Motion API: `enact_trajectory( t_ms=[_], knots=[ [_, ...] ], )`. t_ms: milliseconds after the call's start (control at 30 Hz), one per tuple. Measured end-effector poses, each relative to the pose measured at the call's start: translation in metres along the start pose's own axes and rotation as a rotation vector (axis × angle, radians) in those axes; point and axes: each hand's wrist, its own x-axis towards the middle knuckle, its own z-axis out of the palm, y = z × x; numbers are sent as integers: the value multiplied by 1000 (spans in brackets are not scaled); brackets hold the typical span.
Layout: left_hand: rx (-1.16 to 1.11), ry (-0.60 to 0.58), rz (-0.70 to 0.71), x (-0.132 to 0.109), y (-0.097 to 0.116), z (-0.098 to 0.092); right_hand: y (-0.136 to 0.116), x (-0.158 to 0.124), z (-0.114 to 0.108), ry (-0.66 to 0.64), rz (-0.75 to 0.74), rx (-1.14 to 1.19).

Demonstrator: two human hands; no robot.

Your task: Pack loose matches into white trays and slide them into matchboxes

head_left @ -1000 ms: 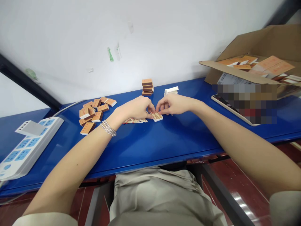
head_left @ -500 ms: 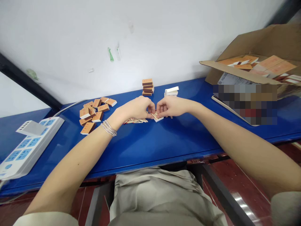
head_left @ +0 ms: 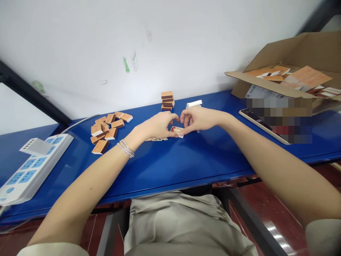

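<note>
Both hands' fingers have lifted and spread since half a second ago, and the matches (head_left: 177, 129) that stuck up aslant now lie flatter in the small white tray (head_left: 181, 136), red heads toward its far left end. That tray sits on the blue table (head_left: 165, 170) between the person's thumbs.

Left of the tray, the left hand (head_left: 161, 125) has its thumb at the near edge and its index finger arched above, with a clear gap between them, so its grip is loose. Right of the tray, the right hand (head_left: 197, 119) has its thumb at the near right corner, its other fingers curled and apart from the thumb; it is not closed on anything either. Whether each thumb presses the tray, one cannot tell.

Loose matches (head_left: 157, 139) lie just left of the tray, partly hidden under the left hand. Farther left of it is a heap of matchboxes (head_left: 111, 134). Beyond the tray stand a stack of matchboxes (head_left: 167, 101) and, to its back right, some white pieces (head_left: 194, 104). Well to its right lies a phone (head_left: 255, 119).
</note>
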Motion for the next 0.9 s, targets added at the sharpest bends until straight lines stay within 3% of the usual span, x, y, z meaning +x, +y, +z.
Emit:
enact_trajectory(
  t_ms=[133,333,467,533,667,733,900],
  knots=[
    [90,-9,-3,1,0,4,0,4,5,28,4,-162],
    [96,-62,-2,1,-5,2,3,10,9,13,-56,-172],
    [72,-19,-6,1,-7,-4,5,12,10,0,-98,-175],
    [7,58,-52,5,-12,-11,5,13,10,3,-98,-187],
    [-53,373,-292,24,-37,-23,6,14,10,-6,-85,-183],
    [-41,459,-370,38,-56,-25,6,15,11,-9,-86,-170],
    [-240,385,-370,69,-93,-18,6,15,11,-9,-88,-150]
  ],
)
